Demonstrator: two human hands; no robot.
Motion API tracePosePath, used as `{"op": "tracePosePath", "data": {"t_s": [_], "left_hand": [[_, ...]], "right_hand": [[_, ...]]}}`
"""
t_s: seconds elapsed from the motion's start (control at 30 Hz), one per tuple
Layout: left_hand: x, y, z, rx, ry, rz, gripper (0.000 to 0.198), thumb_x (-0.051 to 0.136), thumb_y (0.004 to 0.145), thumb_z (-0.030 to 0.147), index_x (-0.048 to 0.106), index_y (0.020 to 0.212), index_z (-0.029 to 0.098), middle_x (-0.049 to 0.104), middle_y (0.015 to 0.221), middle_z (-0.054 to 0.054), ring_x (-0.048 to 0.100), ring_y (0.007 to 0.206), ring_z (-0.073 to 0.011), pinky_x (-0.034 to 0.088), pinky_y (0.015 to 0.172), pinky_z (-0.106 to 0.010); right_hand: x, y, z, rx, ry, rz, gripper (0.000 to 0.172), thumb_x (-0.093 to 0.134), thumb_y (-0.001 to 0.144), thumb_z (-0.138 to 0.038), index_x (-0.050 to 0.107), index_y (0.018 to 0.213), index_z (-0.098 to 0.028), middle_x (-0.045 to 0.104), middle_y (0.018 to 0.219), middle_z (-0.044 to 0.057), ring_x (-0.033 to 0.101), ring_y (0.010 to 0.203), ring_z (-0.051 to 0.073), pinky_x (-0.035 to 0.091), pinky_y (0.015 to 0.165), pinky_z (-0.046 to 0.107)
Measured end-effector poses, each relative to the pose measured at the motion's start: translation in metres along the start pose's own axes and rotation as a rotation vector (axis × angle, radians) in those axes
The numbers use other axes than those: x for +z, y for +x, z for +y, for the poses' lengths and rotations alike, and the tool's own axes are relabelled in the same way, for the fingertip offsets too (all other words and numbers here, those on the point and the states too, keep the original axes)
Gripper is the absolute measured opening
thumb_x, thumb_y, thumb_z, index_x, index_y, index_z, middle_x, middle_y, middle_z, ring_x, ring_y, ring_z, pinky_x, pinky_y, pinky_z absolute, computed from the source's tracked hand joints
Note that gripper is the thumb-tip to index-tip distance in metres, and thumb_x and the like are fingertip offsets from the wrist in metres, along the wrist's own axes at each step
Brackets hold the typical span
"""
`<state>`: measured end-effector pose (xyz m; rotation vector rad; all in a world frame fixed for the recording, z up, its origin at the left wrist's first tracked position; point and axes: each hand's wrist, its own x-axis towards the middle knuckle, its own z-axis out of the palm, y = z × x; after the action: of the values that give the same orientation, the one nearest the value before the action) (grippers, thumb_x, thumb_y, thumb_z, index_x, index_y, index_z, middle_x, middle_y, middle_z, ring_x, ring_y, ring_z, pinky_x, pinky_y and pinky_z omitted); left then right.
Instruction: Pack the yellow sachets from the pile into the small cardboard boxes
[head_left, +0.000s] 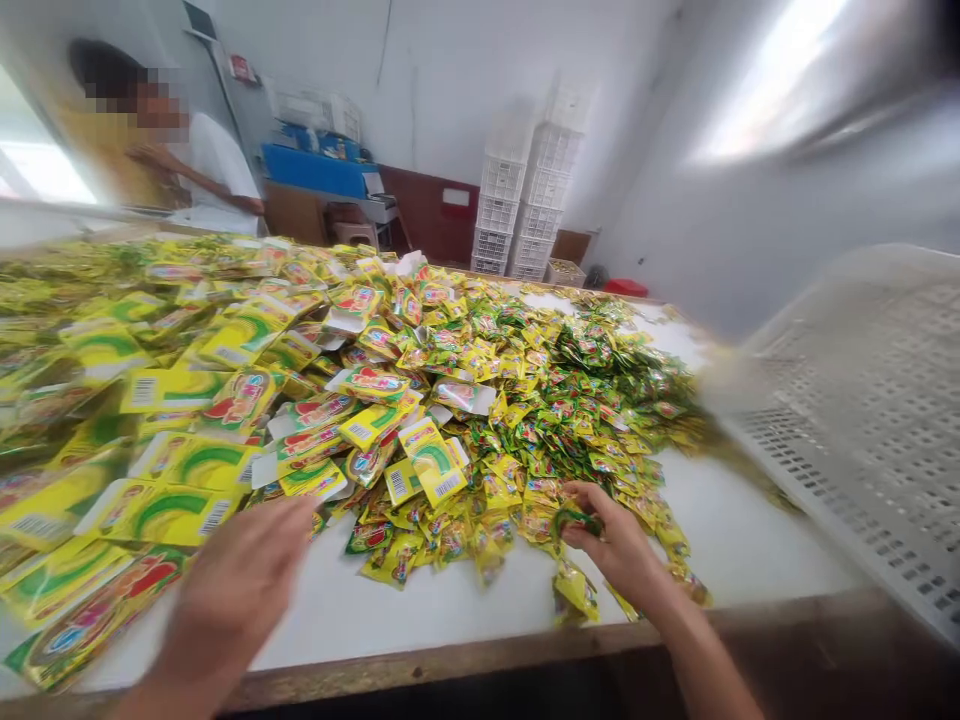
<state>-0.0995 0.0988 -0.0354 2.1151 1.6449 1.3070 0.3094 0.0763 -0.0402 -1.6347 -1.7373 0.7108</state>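
My right hand (619,545) is closed on a small green candy packet (577,520), pinched between thumb and fingers at the near edge of the packet pile. A yellow packet (576,590) lies on the white tabletop (435,615) just below that hand. My left hand (232,590) is smeared by motion over the table, close to flat yellow printed boxes (187,515); its fingers cannot be made out. Small yellow and green packets (525,400) are heaped in the middle. Boxes, some with open white flaps, such as one box (431,460), are heaped to their left.
A white perforated plastic crate (862,400) stands tilted at the right. The table's wooden edge (450,670) runs along the front. Stacked white crates (536,190) and a blue-topped desk (315,175) are by the far wall. Another person (217,170) is at the back left.
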Motion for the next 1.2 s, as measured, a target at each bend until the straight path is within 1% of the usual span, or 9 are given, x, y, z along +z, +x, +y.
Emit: {"op": "tracePosePath", "data": {"t_s": [0.07,0.17,0.27,0.4,0.53,0.67,0.8,1.0,1.2], "left_hand": [[0.034,0.019,0.025,-0.003,0.2,-0.085,0.04,0.056,0.089,0.047,0.062,0.116,0.019,0.069,0.089,-0.009,0.067,0.089,-0.0286,0.05,0.086,-0.042],[0.093,0.052,0.068,-0.068,0.484,-0.184,0.064,0.05,0.088,0.057,0.048,0.132,0.011,0.063,0.104,-0.019,0.064,0.095,-0.0351,0.051,0.078,-0.043],[0.121,0.07,0.091,-0.101,0.58,-0.264,0.067,0.059,0.081,0.054,0.049,0.13,0.009,0.058,0.111,-0.025,0.063,0.096,-0.041,0.051,0.073,-0.046],[0.101,0.063,0.083,-0.124,0.436,-0.338,0.067,0.063,0.079,0.033,0.042,0.14,0.016,0.065,0.109,-0.018,0.065,0.099,-0.036,0.051,0.082,-0.044],[0.06,0.026,0.068,-0.544,-0.367,-0.313,0.066,0.063,0.081,0.032,0.039,0.142,0.025,0.066,0.121,-0.01,0.066,0.106,-0.0277,0.052,0.091,-0.04],[0.047,-0.016,0.068,-0.879,-0.931,-0.394,0.068,0.07,0.079,0.039,0.042,0.139,0.023,0.065,0.129,-0.011,0.063,0.114,-0.0281,0.052,0.095,-0.041],[0.062,-0.039,0.067,-0.911,-0.957,-0.376,0.065,0.078,0.072,0.039,0.054,0.129,0.021,0.069,0.124,-0.009,0.063,0.115,-0.027,0.052,0.096,-0.036],[0.076,-0.047,0.06,-0.813,-0.935,-0.431,0.06,0.079,0.069,0.041,0.059,0.121,0.019,0.07,0.122,-0.008,0.064,0.114,-0.0299,0.055,0.093,-0.038],[0.069,-0.05,0.057,-0.802,-0.962,-0.455,0.058,0.078,0.072,0.037,0.059,0.124,0.02,0.071,0.121,-0.008,0.065,0.111,-0.0288,0.054,0.093,-0.039]], "right_hand": [[0.013,0.0,-0.012,0.027,0.192,0.056,0.016,0.062,0.082,-0.032,0.061,0.093,-0.021,0.064,0.086,0.004,0.058,0.083,0.021,0.046,0.075,0.031],[0.034,0.0,-0.021,0.141,0.566,0.118,0.024,0.063,0.083,-0.042,0.059,0.093,-0.02,0.064,0.083,0.004,0.059,0.077,0.02,0.048,0.071,0.03],[0.048,-0.001,-0.02,0.201,0.845,0.105,0.033,0.066,0.082,-0.043,0.059,0.105,-0.021,0.066,0.097,0.007,0.062,0.085,0.022,0.051,0.076,0.032],[0.053,-0.005,-0.013,0.226,0.763,0.066,0.036,0.068,0.081,-0.038,0.058,0.112,-0.022,0.066,0.095,0.004,0.063,0.081,0.019,0.051,0.07,0.029],[0.057,-0.01,-0.017,0.055,0.347,-0.222,0.023,0.068,0.078,-0.02,0.066,0.101,-0.024,0.064,0.083,-0.001,0.06,0.077,0.018,0.047,0.069,0.026],[0.063,-0.016,-0.031,-0.158,-0.049,-0.207,0.03,0.075,0.071,-0.012,0.073,0.095,-0.029,0.062,0.108,0.003,0.055,0.102,0.023,0.043,0.087,0.033],[0.063,-0.022,-0.035,-0.155,-0.021,-0.208,0.021,0.075,0.071,-0.011,0.072,0.085,-0.026,0.065,0.095,0.002,0.056,0.094,0.022,0.043,0.083,0.033],[0.067,-0.023,-0.021,0.266,0.499,-0.154,0.029,0.08,0.063,-0.019,0.06,0.083,-0.02,0.055,0.061,-0.007,0.049,0.056,0.013,0.036,0.054,0.023],[0.077,-0.022,-0.018,0.164,-0.1,-0.062,0.031,0.08,0.062,-0.016,0.061,0.085,-0.021,0.058,0.076,-0.002,0.053,0.07,0.017,0.036,0.06,0.025]]}}
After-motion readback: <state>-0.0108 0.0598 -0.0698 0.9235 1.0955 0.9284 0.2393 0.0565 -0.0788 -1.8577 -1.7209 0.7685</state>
